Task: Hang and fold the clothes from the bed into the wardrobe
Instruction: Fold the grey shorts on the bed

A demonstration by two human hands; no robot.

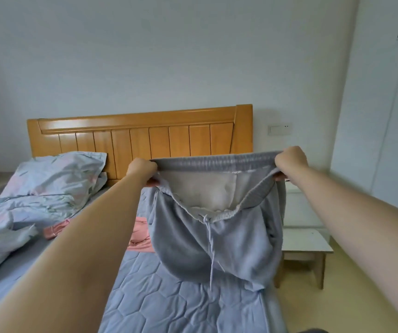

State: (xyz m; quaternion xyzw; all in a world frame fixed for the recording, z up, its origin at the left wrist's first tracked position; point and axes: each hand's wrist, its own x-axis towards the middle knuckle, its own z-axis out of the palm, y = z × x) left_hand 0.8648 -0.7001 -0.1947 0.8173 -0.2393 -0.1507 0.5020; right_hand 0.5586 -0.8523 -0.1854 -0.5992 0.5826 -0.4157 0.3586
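Gripping the grey sweatpants [207, 239] by the waistband, left hand [142, 173] and right hand [289, 162] spread apart; folding unstarted, pink garment [140, 239] remains on bed [169, 296].

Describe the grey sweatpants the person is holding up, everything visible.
The grey sweatpants look like soft knit with a paler fleecy lining. The ribbed elastic waistband is stretched wide open and held up, with the left hand gripping one end and the right hand the other. A pale drawstring, knotted at the front, dangles down. The legs hang bunched below, and their lowest folds appear to reach the blue quilted bed.
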